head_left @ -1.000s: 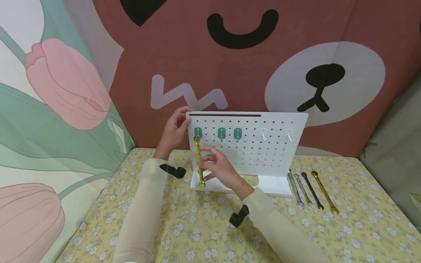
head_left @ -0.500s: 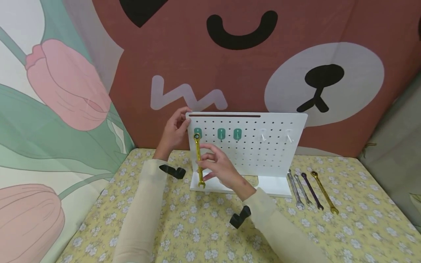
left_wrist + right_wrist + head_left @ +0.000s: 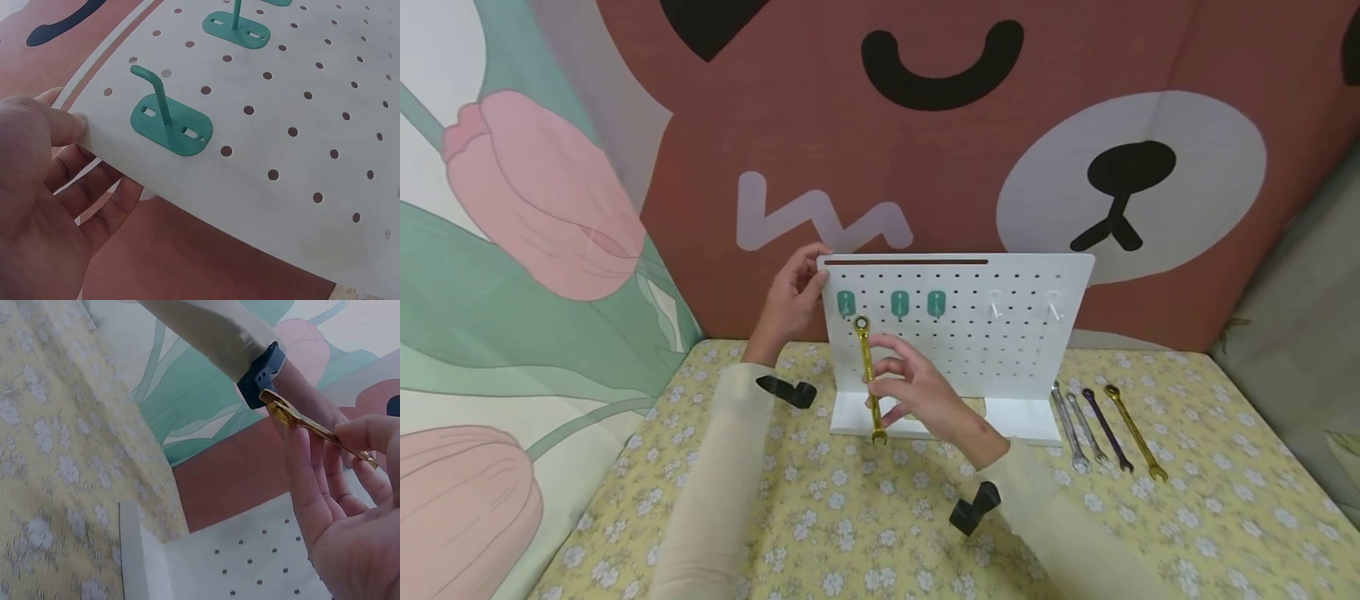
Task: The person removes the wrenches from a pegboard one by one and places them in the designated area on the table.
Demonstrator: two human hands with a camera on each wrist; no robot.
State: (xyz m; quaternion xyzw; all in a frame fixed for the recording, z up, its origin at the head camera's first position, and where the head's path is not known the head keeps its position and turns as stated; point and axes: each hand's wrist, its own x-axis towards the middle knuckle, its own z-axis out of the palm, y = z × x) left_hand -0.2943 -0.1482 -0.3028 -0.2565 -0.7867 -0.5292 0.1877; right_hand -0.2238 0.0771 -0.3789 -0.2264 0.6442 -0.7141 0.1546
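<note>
My left hand [image 3: 788, 300] pinches the upper left edge of a white pegboard [image 3: 955, 358], thumb in front and fingers behind. In the left wrist view, a green hook [image 3: 172, 125] juts from the board near that thumb, with nothing hanging on it. My right hand [image 3: 921, 390] pinches a gold combination wrench [image 3: 868, 360] between thumb and fingers. The wrench stands nearly upright in front of the board, ring end up, a little below and right of the leftmost green hook [image 3: 846, 303]. In the right wrist view, the wrench's open end [image 3: 281, 409] points toward the camera.
Two more green hooks sit along the board, then a clear hook [image 3: 995, 305] and another clear hook [image 3: 1054, 307]. On the flowered tablecloth [image 3: 820, 533], right of the board's base, lie two silver wrenches [image 3: 1070, 429], a purple wrench [image 3: 1107, 429] and another gold wrench [image 3: 1137, 433].
The right hand has drawn the gold wrench away from the leftmost green hook, to the right and downward. That hook now shows uncovered. The left hand keeps its hold on the board's edge.
</note>
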